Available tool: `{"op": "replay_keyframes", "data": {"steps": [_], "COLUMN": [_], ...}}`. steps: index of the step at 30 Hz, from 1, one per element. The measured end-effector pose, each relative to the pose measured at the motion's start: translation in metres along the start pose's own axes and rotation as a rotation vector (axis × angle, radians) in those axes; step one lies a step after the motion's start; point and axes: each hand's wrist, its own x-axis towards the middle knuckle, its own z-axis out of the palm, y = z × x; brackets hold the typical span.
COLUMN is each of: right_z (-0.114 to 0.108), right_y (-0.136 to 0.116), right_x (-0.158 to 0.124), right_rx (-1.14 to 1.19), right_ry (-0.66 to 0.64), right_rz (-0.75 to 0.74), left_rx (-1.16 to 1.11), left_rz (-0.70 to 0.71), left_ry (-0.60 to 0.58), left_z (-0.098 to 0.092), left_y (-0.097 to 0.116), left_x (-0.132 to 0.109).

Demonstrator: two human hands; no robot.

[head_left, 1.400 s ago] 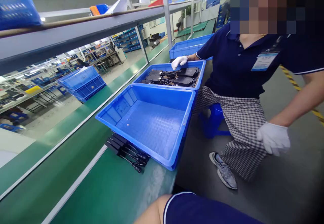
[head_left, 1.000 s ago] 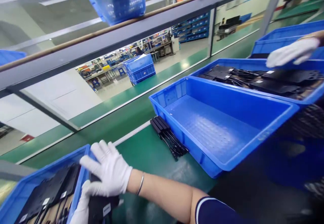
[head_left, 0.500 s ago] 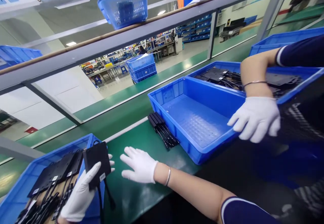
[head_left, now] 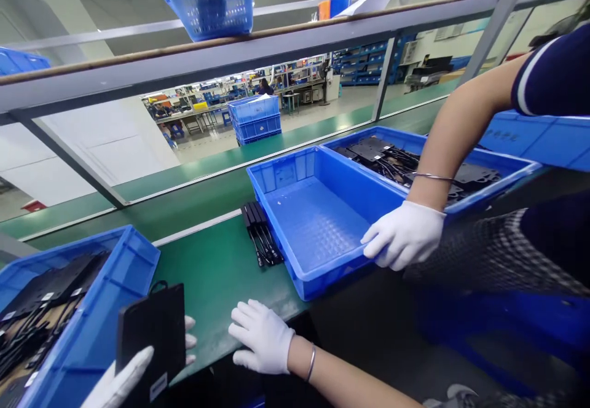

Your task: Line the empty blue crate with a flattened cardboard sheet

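At the lower left, my left hand [head_left: 120, 378] holds a flat black box [head_left: 152, 334], fingers behind it and thumb across the front. A white label and a loop of black cable show on it. My right hand [head_left: 263, 338], gloved in white with fingers stretched out, is at the front edge of the green bench [head_left: 207, 266], holding nothing. To its upper left is the left blue tray [head_left: 131, 266], with flat black boxes [head_left: 58, 282] and cables on brown cardboard. Several small black adapters [head_left: 260, 230] with cables lie beside a blue tray [head_left: 276, 254] showing a bare bottom.
On the right, a co-worker's gloved hand [head_left: 403, 236] is on the front rim of the bare-bottomed tray. Behind it, another blue tray [head_left: 520, 163] holds black boxes and cables. A blue basket [head_left: 209, 2] sits on the overhead rail [head_left: 295, 39].
The view has shifted. My left hand with the black box is lower and farther from the left tray; my right hand has drawn back toward the bench edge. The co-worker's hand has come onto the tray rim.
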Motion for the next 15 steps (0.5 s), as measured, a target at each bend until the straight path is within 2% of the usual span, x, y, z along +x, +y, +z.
{"op": "replay_keyframes", "data": {"steps": [2,4,8,11,15], "right_z": [0.002,0.005,0.009,0.01,0.011], "right_y": [0.0,0.001,0.002,0.002,0.0], "right_x": [-0.002,-0.003,-0.003,-0.004,-0.005], "right_rx": [-0.008,-0.016,0.003,0.019,0.005], "right_ry": [0.017,0.024,0.034,0.028,0.03], "right_rz": [-0.016,-0.04,-0.064,-0.059,-0.041], "left_rx": [-0.041,-0.111,-0.188,-0.217,-0.313], "left_rz": [-0.018,0.032,0.087,0.096,0.09], "left_ry": [0.032,0.057,0.038,0.037,0.07], "left_z": [0.013,0.03,0.056,0.058,0.046], "left_y": [-0.026,-0.046,-0.067,-0.069,-0.069], "left_x": [-0.002,0.002,0.008,0.004,-0.003]}}
